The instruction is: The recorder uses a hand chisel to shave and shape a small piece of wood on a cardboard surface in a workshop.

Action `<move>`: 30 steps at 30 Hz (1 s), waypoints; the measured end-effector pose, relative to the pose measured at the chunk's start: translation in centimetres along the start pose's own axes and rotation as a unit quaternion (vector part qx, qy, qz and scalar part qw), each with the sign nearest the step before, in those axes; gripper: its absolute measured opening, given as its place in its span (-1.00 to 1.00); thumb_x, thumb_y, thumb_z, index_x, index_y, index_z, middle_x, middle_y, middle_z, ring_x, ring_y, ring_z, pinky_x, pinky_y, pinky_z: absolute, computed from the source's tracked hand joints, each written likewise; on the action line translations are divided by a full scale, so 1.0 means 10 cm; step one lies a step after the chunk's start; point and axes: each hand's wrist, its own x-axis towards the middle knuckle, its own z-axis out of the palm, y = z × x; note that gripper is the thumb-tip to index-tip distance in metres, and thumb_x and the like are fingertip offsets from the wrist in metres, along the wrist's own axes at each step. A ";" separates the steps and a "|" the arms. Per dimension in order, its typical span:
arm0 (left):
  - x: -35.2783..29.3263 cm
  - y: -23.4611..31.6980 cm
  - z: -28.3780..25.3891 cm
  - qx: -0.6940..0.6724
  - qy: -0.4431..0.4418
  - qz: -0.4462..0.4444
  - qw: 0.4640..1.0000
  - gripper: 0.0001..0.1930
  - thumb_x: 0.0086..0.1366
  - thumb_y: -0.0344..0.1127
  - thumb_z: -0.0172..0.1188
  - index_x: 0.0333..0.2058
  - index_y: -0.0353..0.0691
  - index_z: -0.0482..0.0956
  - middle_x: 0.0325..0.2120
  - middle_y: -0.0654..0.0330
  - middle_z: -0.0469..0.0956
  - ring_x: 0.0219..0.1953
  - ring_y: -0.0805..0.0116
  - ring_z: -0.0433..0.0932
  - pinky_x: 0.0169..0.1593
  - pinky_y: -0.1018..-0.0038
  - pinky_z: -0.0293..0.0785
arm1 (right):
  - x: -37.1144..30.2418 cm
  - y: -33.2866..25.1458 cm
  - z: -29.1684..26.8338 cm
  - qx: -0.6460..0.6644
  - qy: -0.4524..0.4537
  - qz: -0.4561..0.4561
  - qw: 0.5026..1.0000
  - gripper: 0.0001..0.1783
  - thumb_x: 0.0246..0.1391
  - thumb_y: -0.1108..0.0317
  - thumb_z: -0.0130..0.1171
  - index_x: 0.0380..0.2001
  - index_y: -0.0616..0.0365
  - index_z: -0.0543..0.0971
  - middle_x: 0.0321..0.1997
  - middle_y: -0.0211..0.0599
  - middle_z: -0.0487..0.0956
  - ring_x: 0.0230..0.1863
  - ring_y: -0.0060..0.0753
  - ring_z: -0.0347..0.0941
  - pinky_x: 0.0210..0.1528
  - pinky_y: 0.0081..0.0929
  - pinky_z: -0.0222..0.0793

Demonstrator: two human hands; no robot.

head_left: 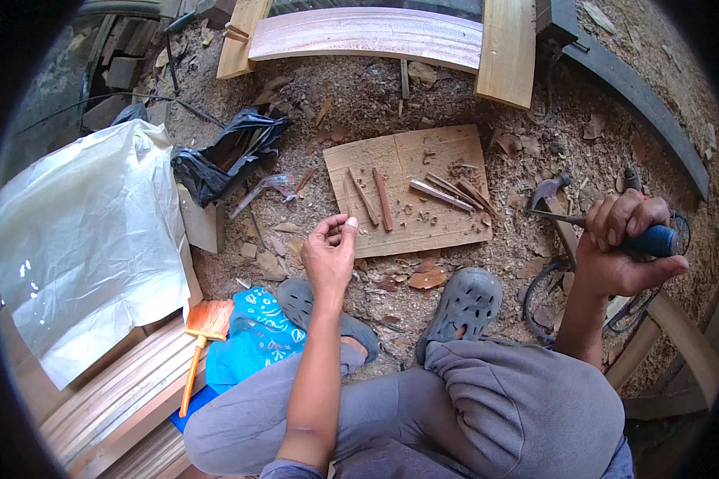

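A light wooden board (415, 239) lies on the ground in front of my feet. On it are several reddish-brown wooden sticks (383, 199) and curled shavings (427, 216). My left hand (329, 254) is over the board's near left corner, thumb and fingers pinched on a thin wooden stick (346, 196) that points away from me. Off to the right, my right hand (619, 239) is wrapped around the blue handle of a chisel (655, 241). Its narrow metal blade points left, apart from the board, and is seen nearly edge-on.
A claw hammer (551, 188) lies near the right hand. Ahead is a wooden frame with a curved rail (367, 33). At left are white sheeting (88, 239), stacked planks (128, 391), an orange brush (208, 319), a blue cloth (256, 339) and black plastic (230, 156).
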 end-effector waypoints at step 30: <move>-0.10 0.56 0.60 0.147 -0.014 0.367 0.919 -0.73 0.22 -0.27 0.44 -0.11 -0.14 0.71 -0.11 0.16 0.65 -0.05 0.11 0.59 0.09 0.22 0.50 | 0.01 0.05 0.20 -0.015 0.030 0.069 0.997 -0.11 0.15 -0.67 -0.19 -0.42 0.08 0.35 -0.63 -0.42 0.30 -0.70 -0.66 0.13 -0.66 -0.64 0.07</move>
